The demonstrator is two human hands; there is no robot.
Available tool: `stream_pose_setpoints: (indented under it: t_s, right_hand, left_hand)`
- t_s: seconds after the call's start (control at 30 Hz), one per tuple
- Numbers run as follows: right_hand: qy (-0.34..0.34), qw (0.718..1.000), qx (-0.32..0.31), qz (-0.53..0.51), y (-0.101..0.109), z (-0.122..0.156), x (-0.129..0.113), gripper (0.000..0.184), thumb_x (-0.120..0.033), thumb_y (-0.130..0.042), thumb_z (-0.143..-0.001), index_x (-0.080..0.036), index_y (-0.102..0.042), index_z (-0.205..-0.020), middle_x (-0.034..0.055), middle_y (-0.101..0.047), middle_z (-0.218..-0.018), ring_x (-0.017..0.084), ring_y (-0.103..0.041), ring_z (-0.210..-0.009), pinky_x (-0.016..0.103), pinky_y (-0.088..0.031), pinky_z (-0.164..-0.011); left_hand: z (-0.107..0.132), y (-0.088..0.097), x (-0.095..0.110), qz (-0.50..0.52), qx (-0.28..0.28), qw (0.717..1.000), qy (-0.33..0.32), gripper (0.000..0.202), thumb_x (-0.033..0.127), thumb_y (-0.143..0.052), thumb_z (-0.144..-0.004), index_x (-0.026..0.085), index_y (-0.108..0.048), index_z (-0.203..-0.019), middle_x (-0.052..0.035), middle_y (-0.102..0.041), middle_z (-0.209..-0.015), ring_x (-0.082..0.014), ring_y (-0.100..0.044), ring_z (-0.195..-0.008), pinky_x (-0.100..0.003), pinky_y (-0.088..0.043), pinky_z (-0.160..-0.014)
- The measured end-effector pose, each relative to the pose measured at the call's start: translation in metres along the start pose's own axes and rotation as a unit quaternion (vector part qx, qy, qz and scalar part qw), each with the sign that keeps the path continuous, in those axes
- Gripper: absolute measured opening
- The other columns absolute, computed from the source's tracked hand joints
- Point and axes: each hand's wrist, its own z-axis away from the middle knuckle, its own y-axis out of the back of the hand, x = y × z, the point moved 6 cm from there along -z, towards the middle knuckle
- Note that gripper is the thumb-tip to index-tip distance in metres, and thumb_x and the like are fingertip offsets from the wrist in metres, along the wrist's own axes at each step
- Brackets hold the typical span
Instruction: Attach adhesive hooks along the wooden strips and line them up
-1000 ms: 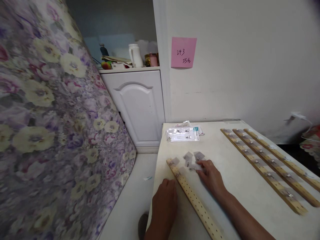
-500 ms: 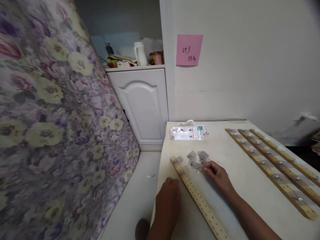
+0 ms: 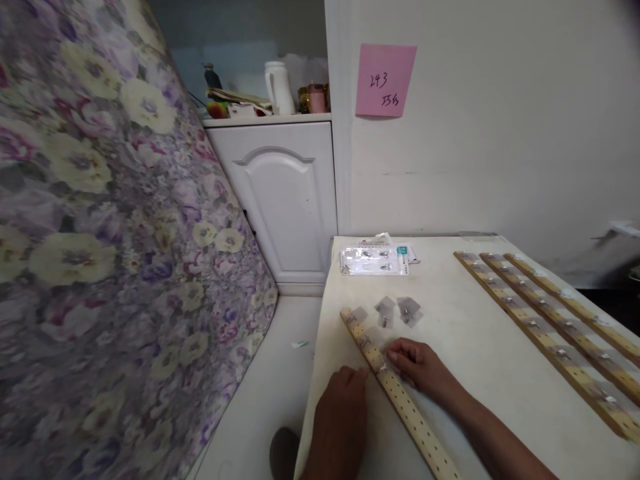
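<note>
A pale perforated wooden strip lies slantwise on the table, with small clear packets holding metal pieces along its far end. My right hand is at the strip's right side, its thumb and forefinger pinching a small clear plastic packet with a bright metal piece, over the holes. On the other side, my left hand is curled, its fingertips close to the strip's left edge; whatever it may hold is hidden. Two more packets, a left one and a right one, lie just beyond my right hand.
Several similar strips loaded with packets lie on the right of the white table. Flat blister packaging rests near the wall. A floral curtain hangs at left, beside a white cabinet.
My right hand has moved from the loose packets toward the strip, bringing one packet onto it. My left hand has shifted slightly right, nearer the strip's edge.
</note>
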Motion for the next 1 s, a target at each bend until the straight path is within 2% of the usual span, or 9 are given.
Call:
stream_pose_setpoints:
  t_s: [0.2,0.37,0.53,1.0]
  right_hand:
    - [0.004,0.999,0.003,0.044,-0.001,0.004,-0.004,0.021,-0.036,-0.052,-0.084,-0.018,-0.059,-0.077,-0.0054,-0.047,-0.056,0.007,-0.038,-0.043,0.021,-0.027,-0.042]
    - [0.027,0.995,0.027,0.091,0.005,0.003,-0.005,0.019,-0.031,-0.051,-0.083,-0.018,-0.065,-0.081,-0.0018,-0.056,-0.064,0.013,-0.048,-0.058,0.024,-0.036,-0.054]
    - [0.046,0.993,0.030,0.107,0.006,0.001,-0.006,0.020,-0.029,-0.049,-0.083,-0.019,-0.066,-0.084,0.0001,-0.061,-0.071,0.016,-0.053,-0.067,0.026,-0.040,-0.062]
    - [0.036,0.991,0.034,0.128,0.006,0.003,-0.006,0.017,-0.029,-0.048,-0.083,-0.019,-0.062,-0.080,-0.0005,-0.061,-0.069,0.015,-0.053,-0.064,0.026,-0.040,-0.060]
  left_hand:
    - [0.000,-0.008,0.002,-0.001,-0.006,1.000,-0.011,0.046,0.009,-0.033,-0.086,0.022,-0.054,-0.124,-0.0062,-0.060,-0.109,-0.0196,-0.053,-0.103,-0.030,-0.043,-0.090]
    - [-0.001,-0.010,0.003,-0.018,-0.012,1.000,-0.003,0.046,0.009,-0.034,-0.086,0.022,-0.053,-0.126,-0.0072,-0.060,-0.109,-0.0206,-0.053,-0.101,-0.031,-0.044,-0.087]
    - [-0.002,-0.007,0.005,-0.022,-0.014,1.000,0.001,0.045,0.010,-0.033,-0.087,0.022,-0.054,-0.125,-0.0079,-0.060,-0.108,-0.0216,-0.053,-0.101,-0.032,-0.044,-0.085]
    - [-0.002,-0.013,0.001,-0.023,0.005,1.000,-0.017,0.044,0.015,-0.035,-0.088,0.027,-0.052,-0.126,-0.0056,-0.059,-0.104,-0.0207,-0.053,-0.096,-0.032,-0.043,-0.081]
